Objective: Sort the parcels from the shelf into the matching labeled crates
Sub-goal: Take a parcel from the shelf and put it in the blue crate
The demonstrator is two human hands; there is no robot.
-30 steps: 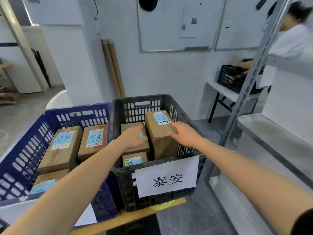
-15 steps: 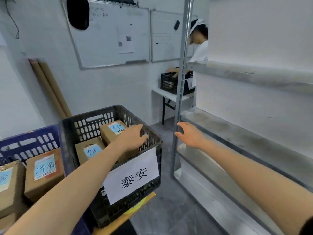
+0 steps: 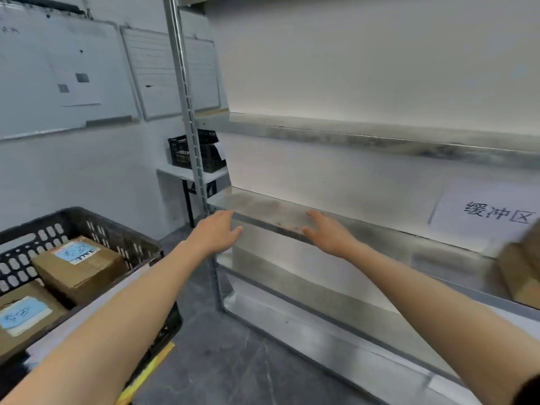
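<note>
Both my hands are empty and stretched out in front of the metal shelf [image 3: 292, 213]. My left hand [image 3: 217, 230] hovers by the shelf's upright post, fingers relaxed. My right hand [image 3: 327, 233] is over the front edge of the middle shelf board, fingers straight. A black crate [image 3: 87, 222] at the lower left holds brown cardboard parcels [image 3: 79, 266] with blue labels. At the far right edge of the middle shelf lies a blurred brown parcel [image 3: 521, 273], well to the right of my right hand.
A paper sign [image 3: 493, 214] with characters hangs on the wall behind the shelf. Another black crate [image 3: 195, 152] stands on a small white table behind the post. Whiteboards [image 3: 64, 80] cover the left wall. Grey floor lies between the crate and the shelf.
My view has swung right from the crates to the shelf. Both hands left the parcel in the black crate and moved across to the shelf's middle board. The person at the back table is out of sight.
</note>
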